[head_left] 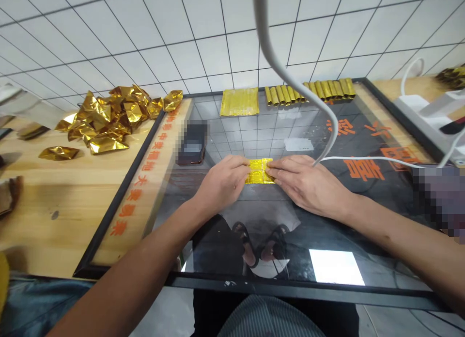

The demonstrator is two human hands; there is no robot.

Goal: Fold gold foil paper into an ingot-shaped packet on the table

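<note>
A small folded piece of gold foil paper (259,171) lies on the glass tabletop (254,129). My left hand (221,182) pinches its left edge with the fingers closed. My right hand (308,184) presses on its right edge with the fingers laid nearly flat and together. At the far edge of the glass lie a flat stack of gold foil sheets (240,102) and a row of rolled gold foil pieces (308,91).
A heap of folded gold foil shapes (112,116) sits on the wooden table at the left. A dark phone (192,143) lies on the glass. A white cable (290,80) hangs over the right side. A white power strip (432,112) is at the right.
</note>
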